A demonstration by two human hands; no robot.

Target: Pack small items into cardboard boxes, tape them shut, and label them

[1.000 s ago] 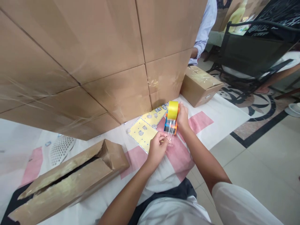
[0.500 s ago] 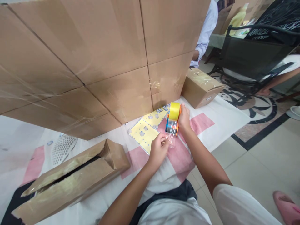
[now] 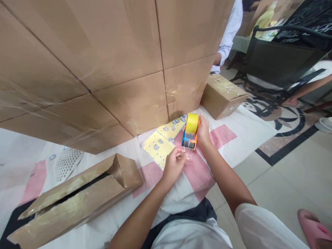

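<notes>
My right hand [image 3: 202, 133] grips an orange and blue tape dispenser [image 3: 190, 135] loaded with a yellow tape roll [image 3: 192, 122], held just above the pink and white floor mat [image 3: 223, 135]. My left hand [image 3: 173, 165] pinches the clear loose end of the tape [image 3: 187, 155] just below the dispenser's mouth. A yellow printed sheet [image 3: 158, 146] lies on the mat to the left of the dispenser.
A tall wall of taped cardboard boxes [image 3: 109, 55] stands ahead. A long carton [image 3: 75, 197] with an open top seam lies at the lower left. A small sealed box [image 3: 223, 95] sits at the right. Another person's sleeve [image 3: 229, 33], a black chair [image 3: 282, 58] and a pink slipper [image 3: 315, 230] are on the right.
The strands of tape stretched between dispenser and left hand have shortened; the left fingers now sit close under the dispenser's mouth. A pink slipper came into view at the lower right.
</notes>
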